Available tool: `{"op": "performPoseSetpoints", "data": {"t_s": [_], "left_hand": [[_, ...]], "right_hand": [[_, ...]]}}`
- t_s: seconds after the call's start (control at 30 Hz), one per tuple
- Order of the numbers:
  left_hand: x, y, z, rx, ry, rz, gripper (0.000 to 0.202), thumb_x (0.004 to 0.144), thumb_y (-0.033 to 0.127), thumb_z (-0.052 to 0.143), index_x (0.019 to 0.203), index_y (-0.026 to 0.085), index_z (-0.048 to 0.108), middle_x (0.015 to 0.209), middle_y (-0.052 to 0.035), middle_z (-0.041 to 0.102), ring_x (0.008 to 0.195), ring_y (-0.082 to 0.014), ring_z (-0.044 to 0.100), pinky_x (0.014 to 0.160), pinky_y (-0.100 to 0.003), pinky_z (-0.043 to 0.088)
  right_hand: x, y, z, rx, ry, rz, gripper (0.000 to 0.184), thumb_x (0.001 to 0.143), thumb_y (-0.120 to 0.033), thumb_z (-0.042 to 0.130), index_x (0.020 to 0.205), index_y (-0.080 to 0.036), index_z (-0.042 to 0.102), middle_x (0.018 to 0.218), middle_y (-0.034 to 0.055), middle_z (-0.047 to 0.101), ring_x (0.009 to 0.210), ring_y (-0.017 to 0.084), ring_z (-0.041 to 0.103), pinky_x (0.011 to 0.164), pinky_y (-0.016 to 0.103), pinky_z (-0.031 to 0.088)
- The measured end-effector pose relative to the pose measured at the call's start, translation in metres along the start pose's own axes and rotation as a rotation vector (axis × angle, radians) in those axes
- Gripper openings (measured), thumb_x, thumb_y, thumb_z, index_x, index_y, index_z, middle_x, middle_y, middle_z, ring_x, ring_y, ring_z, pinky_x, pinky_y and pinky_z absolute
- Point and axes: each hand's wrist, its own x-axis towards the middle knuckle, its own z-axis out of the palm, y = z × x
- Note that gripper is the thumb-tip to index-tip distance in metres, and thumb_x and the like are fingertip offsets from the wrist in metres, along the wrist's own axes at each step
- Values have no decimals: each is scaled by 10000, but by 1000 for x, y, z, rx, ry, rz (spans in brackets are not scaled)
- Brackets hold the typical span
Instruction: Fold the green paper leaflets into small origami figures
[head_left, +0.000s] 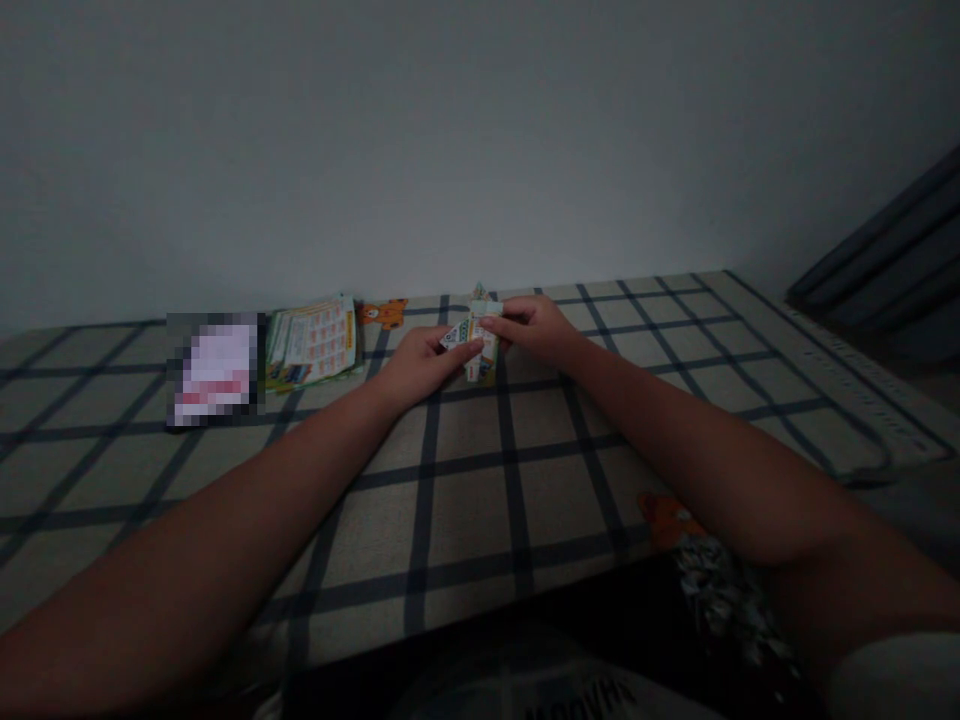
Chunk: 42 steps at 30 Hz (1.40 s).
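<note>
With the small, folded white-and-green printed paper as the hub of our clock, we see nearest us, towards six o'clock, dark clothing with pale lettering. A white sleeve edges in at four o'clock. Also around four, on the dark fabric, lies a cluster of small grey-white, crumpled-looking shapes; it is too dim for us to tell what they are. Just beyond them, partly behind our right forearm, shows an orange bear print on the beige cloth with dark blue checks.

Our forearms reach in from eight and four o'clock. Our left hand pinches the folded paper from the nine o'clock side, thumb across its front. Our right hand grips it from the three o'clock side, thumb on its upper face. The paper is held between them, above the cloth.

At nine o'clock, fanned, glossy green-and-white printed leaflets lie on the cloth, with a pixelated pale lilac-and-pink shape just beside them, farther out. Between nine and ten sits another orange bear print.

Farther off, dark, draped fabric hangs near three o'clock, and a plain grey wall fills twelve.
</note>
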Motion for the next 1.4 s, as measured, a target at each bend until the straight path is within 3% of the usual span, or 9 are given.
{"op": "performPoseSetpoints", "data": {"t_s": [0.3,0.5,0.7,0.93,1.17,1.4], "left_hand": [[2,-3,1,119,-19,5,464,831,560,684,591,170,614,521,20,471,502,-96,359,467,-237,238],[3,-6,-1,102,-43,69,418,842,542,670,674,160,674,631,-10,585,575,-114,454,494,-222,324],[4,-7,1,162,-44,18,461,884,559,620,655,161,667,542,0,532,518,-113,425,482,-240,286],[4,-6,2,207,-55,5,415,797,518,723,592,174,616,527,12,522,507,-111,420,486,-250,271],[5,-8,-1,150,-135,8,385,811,509,691,639,169,632,556,24,504,526,-105,411,504,-240,284],[6,-6,-1,114,-170,-1,385,812,491,707,620,179,589,539,35,480,504,-97,392,489,-240,275]], "right_hand": [[0,-4,-1,104,62,19,446,832,-605,673,745,-170,625,651,1,579,636,125,538,551,245,416],[-1,-7,0,91,59,11,431,836,-591,658,744,-173,609,640,-9,560,616,111,498,544,243,405],[-1,-7,-1,68,83,5,426,852,-575,649,713,-177,587,631,-12,539,614,111,501,532,240,380],[0,0,-2,52,111,27,461,848,-596,664,665,-195,530,606,-18,509,616,117,499,537,242,394],[0,-1,0,113,96,41,417,815,-578,676,746,-170,628,651,3,581,622,125,515,543,252,413],[1,-2,1,128,140,47,398,798,-541,678,658,-191,549,605,-14,526,596,115,501,517,243,404]]}}
